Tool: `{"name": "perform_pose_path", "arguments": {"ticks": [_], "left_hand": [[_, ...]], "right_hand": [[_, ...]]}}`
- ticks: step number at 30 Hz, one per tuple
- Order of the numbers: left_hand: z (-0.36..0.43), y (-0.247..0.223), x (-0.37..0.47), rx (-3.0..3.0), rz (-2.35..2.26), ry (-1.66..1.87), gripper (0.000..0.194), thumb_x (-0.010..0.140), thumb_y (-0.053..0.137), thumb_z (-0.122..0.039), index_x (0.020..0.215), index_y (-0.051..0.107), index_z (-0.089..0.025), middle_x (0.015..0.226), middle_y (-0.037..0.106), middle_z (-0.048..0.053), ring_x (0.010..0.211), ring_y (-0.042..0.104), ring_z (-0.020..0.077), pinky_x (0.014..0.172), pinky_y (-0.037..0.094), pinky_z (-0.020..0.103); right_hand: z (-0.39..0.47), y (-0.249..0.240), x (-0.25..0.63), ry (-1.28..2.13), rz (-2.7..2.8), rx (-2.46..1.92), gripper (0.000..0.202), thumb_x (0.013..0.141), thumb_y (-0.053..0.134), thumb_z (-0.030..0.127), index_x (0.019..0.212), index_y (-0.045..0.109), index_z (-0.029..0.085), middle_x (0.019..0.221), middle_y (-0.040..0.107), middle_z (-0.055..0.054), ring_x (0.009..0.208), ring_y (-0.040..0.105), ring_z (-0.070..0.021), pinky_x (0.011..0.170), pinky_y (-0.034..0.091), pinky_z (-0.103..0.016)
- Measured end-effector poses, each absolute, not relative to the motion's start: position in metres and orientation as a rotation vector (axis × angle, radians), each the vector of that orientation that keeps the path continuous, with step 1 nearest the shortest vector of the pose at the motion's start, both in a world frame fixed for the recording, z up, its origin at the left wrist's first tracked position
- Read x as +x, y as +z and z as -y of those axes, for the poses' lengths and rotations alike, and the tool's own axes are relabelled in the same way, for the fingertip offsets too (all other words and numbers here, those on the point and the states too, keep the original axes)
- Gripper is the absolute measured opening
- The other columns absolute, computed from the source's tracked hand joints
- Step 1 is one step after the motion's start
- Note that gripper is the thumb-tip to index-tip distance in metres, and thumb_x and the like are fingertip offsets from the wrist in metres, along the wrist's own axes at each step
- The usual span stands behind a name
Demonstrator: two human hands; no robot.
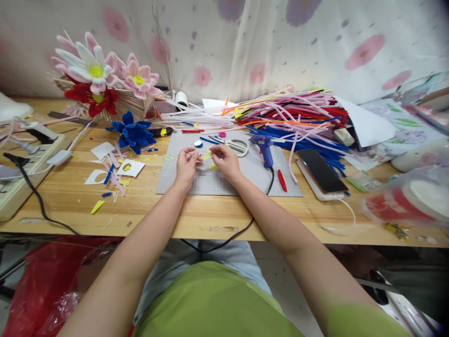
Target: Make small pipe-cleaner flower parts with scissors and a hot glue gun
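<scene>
My left hand [187,164] and my right hand [224,161] are close together above the grey cutting mat [228,186]. Between the fingertips of my right hand is a small yellow piece [207,155]. The fingers of my left hand are pinched together beside it; what they hold is too small to make out. A small round blue-and-white disc [198,144] lies just behind my left hand. Behind my right hand are scissors [240,147] with pale handles and a pink disc [222,134]. Right of them a blue glue gun [264,149] rests on the mat.
Pipe cleaners [298,114] are heaped at the back. Fuzzy flowers [131,132] and paper scraps [130,168] lie left, near a power strip [31,178]. A phone [322,171], a red craft knife or pen [282,181] and a bagged cup [400,203] are right. A black cord [245,229] crosses the front edge.
</scene>
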State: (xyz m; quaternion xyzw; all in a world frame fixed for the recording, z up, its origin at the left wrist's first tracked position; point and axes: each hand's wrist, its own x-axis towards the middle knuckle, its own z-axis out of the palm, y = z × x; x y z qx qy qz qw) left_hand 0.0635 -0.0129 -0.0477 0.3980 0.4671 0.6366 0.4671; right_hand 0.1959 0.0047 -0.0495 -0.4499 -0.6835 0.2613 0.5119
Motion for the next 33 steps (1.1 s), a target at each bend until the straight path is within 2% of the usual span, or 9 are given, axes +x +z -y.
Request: {"name": "perform_pose_path", "arguments": {"ticks": [6, 10, 14, 17, 21, 27, 30, 33], "left_hand": [[0.012, -0.055, 0.067, 1.150, -1.132, 1.567, 0.021, 0.076, 0.060, -0.025, 0.089, 0.043, -0.021, 0.058, 0.057, -0.007, 0.056, 0.058, 0.0090, 0.064, 0.048, 0.024], [0.013, -0.058, 0.063, 1.265, -1.234, 1.557, 0.018, 0.078, 0.056, -0.023, 0.091, 0.044, -0.021, 0.059, 0.056, -0.006, 0.057, 0.057, 0.0105, 0.059, 0.046, 0.023], [0.017, -0.057, 0.059, 1.467, -1.311, 1.459, 0.019, 0.080, 0.053, -0.024, 0.097, 0.045, -0.022, 0.062, 0.058, -0.005, 0.060, 0.057, 0.0114, 0.059, 0.044, 0.024], [0.020, -0.056, 0.059, 1.569, -1.328, 1.403, 0.019, 0.081, 0.052, -0.024, 0.099, 0.045, -0.022, 0.063, 0.059, -0.004, 0.061, 0.057, 0.0113, 0.062, 0.043, 0.024], [0.020, -0.056, 0.058, 1.548, -1.334, 1.398, 0.021, 0.080, 0.053, -0.025, 0.099, 0.045, -0.022, 0.064, 0.059, -0.004, 0.063, 0.058, 0.0115, 0.062, 0.043, 0.024], [0.018, -0.057, 0.059, 1.472, -1.360, 1.452, 0.020, 0.081, 0.050, -0.027, 0.100, 0.043, -0.022, 0.066, 0.059, -0.004, 0.061, 0.057, 0.0106, 0.057, 0.042, 0.022], [0.018, -0.056, 0.061, 1.447, -1.370, 1.488, 0.021, 0.082, 0.050, -0.027, 0.101, 0.042, -0.022, 0.067, 0.059, -0.004, 0.063, 0.058, 0.0110, 0.057, 0.042, 0.022], [0.020, -0.054, 0.063, 1.455, -1.402, 1.504, 0.022, 0.082, 0.050, -0.027, 0.101, 0.042, -0.021, 0.067, 0.059, -0.003, 0.064, 0.058, 0.0115, 0.059, 0.042, 0.023]], "right_hand": [[-0.003, -0.049, 0.195, 0.652, 1.677, -1.073, 0.022, 0.067, 0.047, 0.011, 0.082, 0.061, 0.018, 0.084, 0.062, -0.004, 0.074, 0.058, -0.0135, 0.071, 0.050, -0.029], [0.001, -0.043, 0.200, 0.727, 1.716, -1.111, 0.031, 0.062, 0.047, 0.011, 0.090, 0.059, 0.018, 0.093, 0.063, -0.004, 0.077, 0.060, -0.0142, 0.069, 0.050, -0.029], [0.004, -0.036, 0.205, 0.754, 1.813, -1.088, 0.041, 0.063, 0.051, 0.014, 0.104, 0.055, 0.019, 0.100, 0.065, -0.004, 0.087, 0.061, -0.0163, 0.080, 0.047, -0.033], [0.006, -0.034, 0.207, 0.694, 1.944, -1.099, 0.036, 0.068, 0.057, 0.021, 0.104, 0.055, 0.021, 0.091, 0.067, -0.002, 0.091, 0.060, -0.0174, 0.084, 0.044, -0.034], [0.003, -0.036, 0.206, 0.783, 1.903, -1.223, 0.026, 0.069, 0.058, 0.019, 0.095, 0.056, 0.022, 0.074, 0.065, 0.003, 0.074, 0.060, -0.0135, 0.076, 0.044, -0.031], [0.001, -0.035, 0.198, 1.201, 1.331, -1.348, 0.025, 0.062, 0.062, 0.019, 0.083, 0.047, 0.020, 0.059, 0.055, 0.007, 0.051, 0.050, -0.0086, 0.050, 0.039, -0.022], [0.005, -0.032, 0.190, 1.387, 1.149, -1.329, 0.026, 0.061, 0.063, 0.016, 0.079, 0.044, 0.020, 0.058, 0.054, 0.007, 0.053, 0.052, -0.0089, 0.045, 0.037, -0.019], [0.009, -0.030, 0.182, 1.423, 1.035, -1.280, 0.026, 0.061, 0.063, 0.013, 0.077, 0.043, 0.019, 0.058, 0.052, 0.007, 0.055, 0.053, -0.0083, 0.045, 0.040, -0.018]]}}
